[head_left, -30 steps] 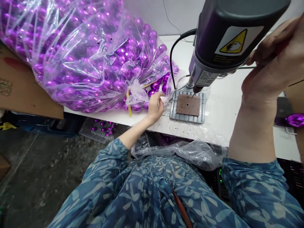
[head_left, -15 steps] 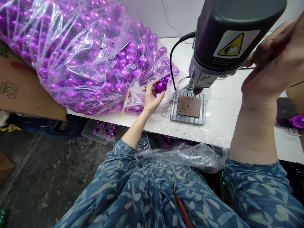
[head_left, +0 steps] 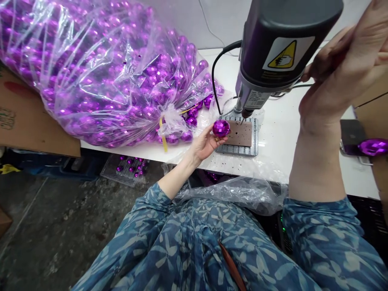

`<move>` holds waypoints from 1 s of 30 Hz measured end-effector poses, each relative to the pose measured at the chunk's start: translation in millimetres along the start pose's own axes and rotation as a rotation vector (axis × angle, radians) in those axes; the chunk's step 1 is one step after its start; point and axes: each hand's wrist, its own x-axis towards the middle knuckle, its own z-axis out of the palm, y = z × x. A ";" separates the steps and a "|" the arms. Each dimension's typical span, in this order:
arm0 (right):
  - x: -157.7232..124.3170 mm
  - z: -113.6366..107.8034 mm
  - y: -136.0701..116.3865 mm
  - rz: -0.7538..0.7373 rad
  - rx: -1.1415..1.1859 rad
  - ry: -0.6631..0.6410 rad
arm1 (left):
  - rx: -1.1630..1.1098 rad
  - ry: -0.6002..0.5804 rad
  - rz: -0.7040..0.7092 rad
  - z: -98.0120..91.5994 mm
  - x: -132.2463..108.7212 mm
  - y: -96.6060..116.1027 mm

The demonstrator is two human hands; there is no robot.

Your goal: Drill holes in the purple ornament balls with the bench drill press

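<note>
My left hand (head_left: 206, 142) holds a faceted purple ball (head_left: 221, 128) in its fingertips, right at the left edge of the brown pad (head_left: 241, 133) on the drill stand's metal base. The drill bit (head_left: 242, 119) hangs just above the pad, under the grey drill head (head_left: 281, 44). My right hand (head_left: 339, 72) is raised at the upper right, fingers wrapped round the thin lever of the drill. A big clear bag (head_left: 100, 68) full of purple balls lies on the white table (head_left: 279, 133) to the left.
A brown cardboard box (head_left: 27, 117) sits at the far left. Another purple ball (head_left: 374, 146) rests on a dark object at the right edge. A clear plastic sheet (head_left: 236, 192) hangs over the table's front. A tray of small purple balls (head_left: 129, 166) lies on the floor.
My left hand took a purple ball from the bag's mouth and carried it right to the brown pad. My right hand stays on the lever.
</note>
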 end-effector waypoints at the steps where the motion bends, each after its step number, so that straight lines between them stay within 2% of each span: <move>1: -0.3 -0.1 -0.6 -0.024 0.029 -0.004 | -0.007 -0.006 -0.005 1.2 1.3 -2.4; 3: -0.2 0.0 -0.7 -0.098 0.099 -0.015 | 0.011 -0.012 0.017 3.1 5.0 -9.6; 9: 1.2 0.5 -1.2 -0.093 0.147 -0.044 | 0.182 0.082 0.152 5.7 30.1 -33.1; 12: 1.1 0.2 -4.3 -0.080 0.091 -0.057 | 0.254 0.104 0.211 6.1 46.5 -37.0; 16: 0.7 0.1 -5.9 -0.083 0.072 -0.072 | 0.360 0.065 0.275 8.6 61.0 -35.6; 24: -1.2 -1.0 -7.2 -0.083 0.117 -0.085 | 0.474 0.023 0.280 18.4 66.0 -37.3; 30: -2.3 -2.1 -7.1 -0.085 0.135 -0.107 | 0.566 -0.019 0.400 24.0 58.0 -38.8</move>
